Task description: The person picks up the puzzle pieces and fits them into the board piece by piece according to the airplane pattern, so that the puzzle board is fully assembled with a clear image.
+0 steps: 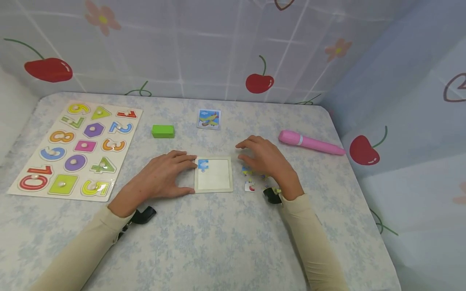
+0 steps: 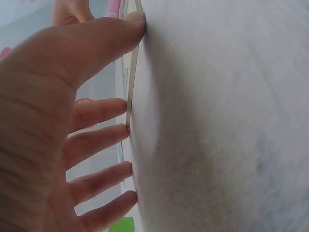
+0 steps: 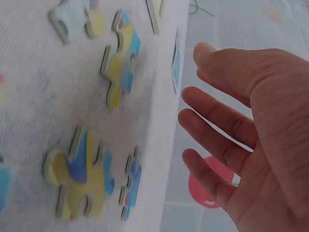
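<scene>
A square puzzle tray (image 1: pixel 214 180) with a pale rim lies mid-table, with one blue jigsaw piece (image 1: pixel 203 163) in its upper left corner. My left hand (image 1: pixel 162 178) touches the tray's left edge with its thumb and some fingertips, the fingers spread. To the right of the tray, my right hand (image 1: pixel 265 157) hovers over loose jigsaw pieces with relaxed fingers and nothing between them. The right wrist view shows a yellow-and-blue piece (image 3: pixel 86 176) and several others on the cloth; in the head view the hand partly hides them. A white-and-red piece (image 1: pixel 249 186) lies nearer me.
A picture card with an airplane (image 1: pixel 209 119) lies behind the tray, and a green block (image 1: pixel 163 131) to its left. The number-and-shape board (image 1: pixel 120 155) covers the table's left side. Toward the right edge lies a pink pen-shaped object (image 1: pixel 311 142). A printed curtain (image 1: pixel 211 52) hangs behind.
</scene>
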A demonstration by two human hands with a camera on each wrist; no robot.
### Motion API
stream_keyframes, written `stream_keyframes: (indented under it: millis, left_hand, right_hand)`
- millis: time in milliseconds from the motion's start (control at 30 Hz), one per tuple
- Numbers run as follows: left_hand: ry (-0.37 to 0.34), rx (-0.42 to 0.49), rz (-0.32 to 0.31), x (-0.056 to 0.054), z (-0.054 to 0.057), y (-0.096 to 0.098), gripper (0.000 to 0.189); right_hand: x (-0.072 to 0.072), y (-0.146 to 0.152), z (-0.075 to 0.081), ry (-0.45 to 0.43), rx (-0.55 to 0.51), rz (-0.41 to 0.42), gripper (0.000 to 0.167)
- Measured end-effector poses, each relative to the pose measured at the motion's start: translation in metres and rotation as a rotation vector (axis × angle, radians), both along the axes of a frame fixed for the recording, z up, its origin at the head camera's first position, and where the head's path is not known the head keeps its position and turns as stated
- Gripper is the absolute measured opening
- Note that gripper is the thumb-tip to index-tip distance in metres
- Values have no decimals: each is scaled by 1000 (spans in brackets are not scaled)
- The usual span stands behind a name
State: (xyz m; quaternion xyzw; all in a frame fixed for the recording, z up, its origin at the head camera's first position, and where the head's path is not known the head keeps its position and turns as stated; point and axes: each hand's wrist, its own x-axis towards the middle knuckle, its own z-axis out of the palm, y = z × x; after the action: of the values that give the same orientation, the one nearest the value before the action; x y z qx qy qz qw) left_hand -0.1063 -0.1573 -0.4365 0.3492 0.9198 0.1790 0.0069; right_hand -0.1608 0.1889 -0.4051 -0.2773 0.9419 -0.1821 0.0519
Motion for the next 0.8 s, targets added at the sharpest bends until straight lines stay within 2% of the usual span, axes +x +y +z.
stream_keyframes:
  millis: [233, 800]
  left_hand:
    - [2, -2, 3, 0, 0, 0, 72]
    - [3, -4, 12, 0, -2, 1, 72]
  right_hand:
    - [0, 15, -4, -60, -36, -58, 39]
    - [-9, 49, -12, -162, -72, -116, 49]
